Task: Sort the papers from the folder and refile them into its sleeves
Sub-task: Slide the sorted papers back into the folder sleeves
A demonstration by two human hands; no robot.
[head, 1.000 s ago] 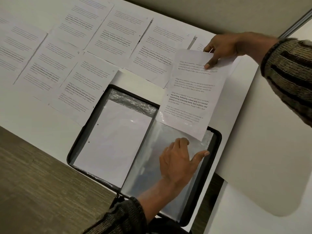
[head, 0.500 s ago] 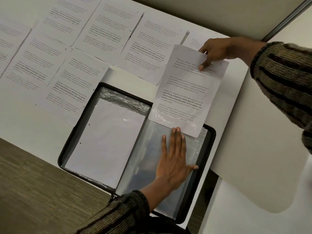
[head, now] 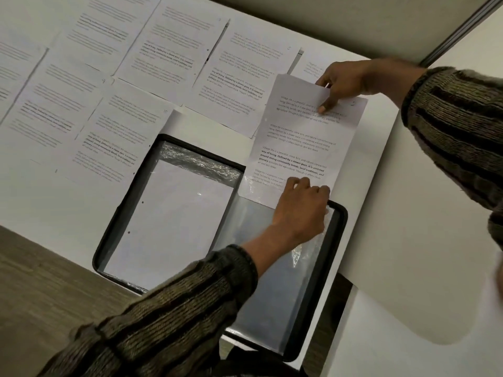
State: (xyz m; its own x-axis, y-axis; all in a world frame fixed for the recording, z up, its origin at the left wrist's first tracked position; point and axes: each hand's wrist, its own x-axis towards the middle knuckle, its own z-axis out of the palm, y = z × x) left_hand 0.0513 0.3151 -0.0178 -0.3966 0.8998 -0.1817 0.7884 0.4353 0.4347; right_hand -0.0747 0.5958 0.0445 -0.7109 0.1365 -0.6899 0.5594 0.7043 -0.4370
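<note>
Left hand [head: 302, 205], flat before, now pinches sleeve [head: 272, 295] mouth open; right hand [head: 343, 80] grip pinches sheet [head: 307, 137] top, bottom edge entering.

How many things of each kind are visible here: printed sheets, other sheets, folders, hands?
Printed sheets lying flat: 7
Held printed sheet: 1
Blank-faced sheet, filed: 1
Folder: 1
Hands: 2
Total: 12

Light: we see dim, even, cool light.
Glare: we catch small glints on the plastic sleeve [head: 198, 163].
Blur: we find far papers [head: 103, 31] smeared, left hand [head: 302, 210] soft.
</note>
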